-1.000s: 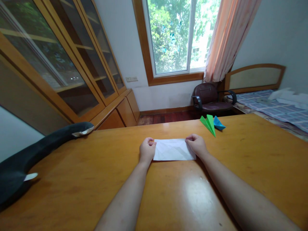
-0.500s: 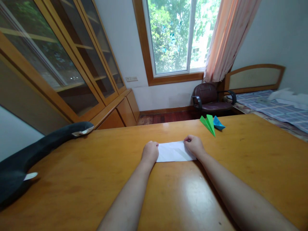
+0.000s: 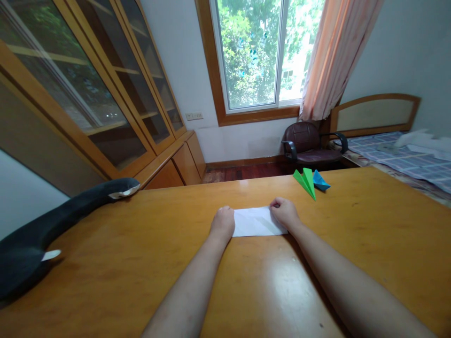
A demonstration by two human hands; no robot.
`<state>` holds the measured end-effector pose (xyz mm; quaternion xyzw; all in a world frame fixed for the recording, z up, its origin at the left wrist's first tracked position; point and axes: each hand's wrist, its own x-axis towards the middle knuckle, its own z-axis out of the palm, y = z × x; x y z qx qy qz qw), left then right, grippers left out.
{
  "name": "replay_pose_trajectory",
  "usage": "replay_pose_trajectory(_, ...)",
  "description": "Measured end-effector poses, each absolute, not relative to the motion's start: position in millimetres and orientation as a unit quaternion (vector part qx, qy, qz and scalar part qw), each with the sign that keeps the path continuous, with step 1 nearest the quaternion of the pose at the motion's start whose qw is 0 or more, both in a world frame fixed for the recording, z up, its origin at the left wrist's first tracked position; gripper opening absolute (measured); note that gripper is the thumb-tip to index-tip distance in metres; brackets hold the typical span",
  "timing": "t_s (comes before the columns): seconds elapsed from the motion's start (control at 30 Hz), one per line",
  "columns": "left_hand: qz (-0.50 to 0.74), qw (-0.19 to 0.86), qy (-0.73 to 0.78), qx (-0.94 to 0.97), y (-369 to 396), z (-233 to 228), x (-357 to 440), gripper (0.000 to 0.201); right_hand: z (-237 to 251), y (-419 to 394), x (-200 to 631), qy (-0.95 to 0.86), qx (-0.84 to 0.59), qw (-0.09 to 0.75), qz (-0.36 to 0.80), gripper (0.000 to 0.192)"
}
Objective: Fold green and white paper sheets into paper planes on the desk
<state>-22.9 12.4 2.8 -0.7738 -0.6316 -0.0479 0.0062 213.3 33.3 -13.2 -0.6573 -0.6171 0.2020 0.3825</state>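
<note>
A white sheet of paper (image 3: 255,222), a wide rectangle that looks folded, lies on the wooden table (image 3: 141,263) in front of me. Its left end is under my left hand (image 3: 223,222), whose fingers are curled closed on the edge. At the upper right corner my right hand (image 3: 283,213) grips the paper with thumb and forefinger pinched together. Beyond the right hand rest a green paper plane (image 3: 307,180) and a small blue paper boat (image 3: 320,180), close beside each other.
A black-and-white plush toy (image 3: 70,206) stretches along the table's left side. Past the far edge stand a dark red armchair (image 3: 310,143) and a bed (image 3: 398,145). A glass-door cabinet (image 3: 116,80) is at the left, under which floor shows near the window wall.
My left hand has shifted slightly right along the paper's left end. The right hand stays at the upper right corner. The whole view has drifted a little.
</note>
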Motion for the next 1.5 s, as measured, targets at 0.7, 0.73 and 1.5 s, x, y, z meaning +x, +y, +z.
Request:
replay_pose_trajectory(0.7, -0.041, 0.040, -0.636, -0.769, -14.0, 12.1, -8.7, 0.051, -9.9, 32.7, 211.6, -0.632, -0.674, 0.325, 0.199, 0.017)
replay_pose_trajectory(0.73, -0.043, 0.041, -0.636, -0.770, -13.8, 11.5, -9.0, 0.052, -9.6, 32.1, 212.0, -0.635, -0.674, 0.320, 0.199, 0.017)
replay_pose_trajectory(1.5, -0.067, 0.030, -0.643, -0.763, -17.1, 6.3, -9.4, 0.051, 19.9, -31.9, 169.5, -0.877, -0.445, 0.103, 0.148, 0.036)
